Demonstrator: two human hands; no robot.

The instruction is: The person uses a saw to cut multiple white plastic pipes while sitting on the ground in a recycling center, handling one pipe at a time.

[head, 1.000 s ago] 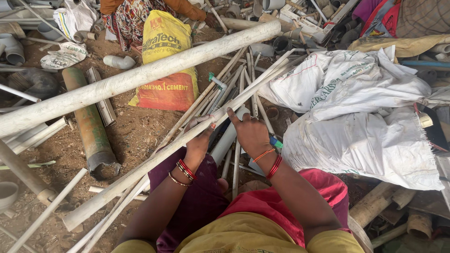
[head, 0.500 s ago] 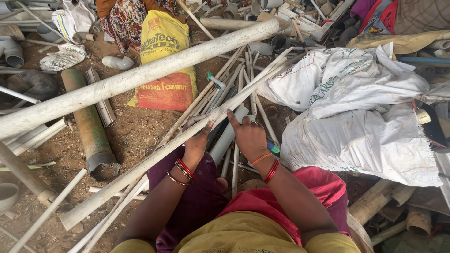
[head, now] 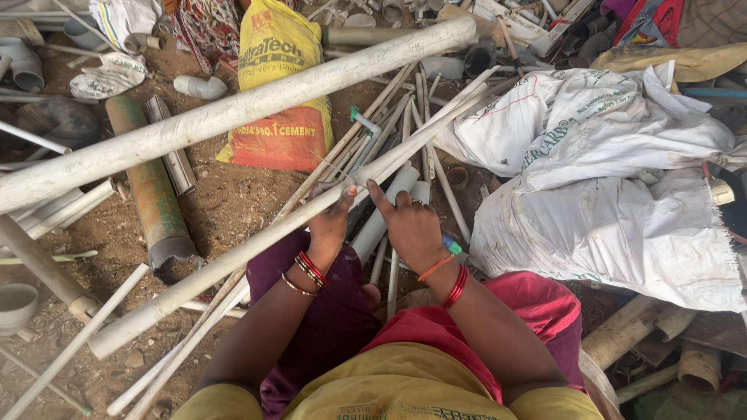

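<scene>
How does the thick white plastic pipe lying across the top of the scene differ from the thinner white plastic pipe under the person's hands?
The thick white plastic pipe is much wider than the thinner white plastic pipe. Both hands, left hand and right hand, touch the thinner one; the thick one lies untouched. Both are long, dusty and slanted alike.

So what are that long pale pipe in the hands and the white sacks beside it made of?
The long pale pipe, held by the left hand and right hand, looks like rigid plastic: matte, dusty off-white, hollow end. The white sacks seem woven plastic: crinkled, faintly glossy.
</scene>
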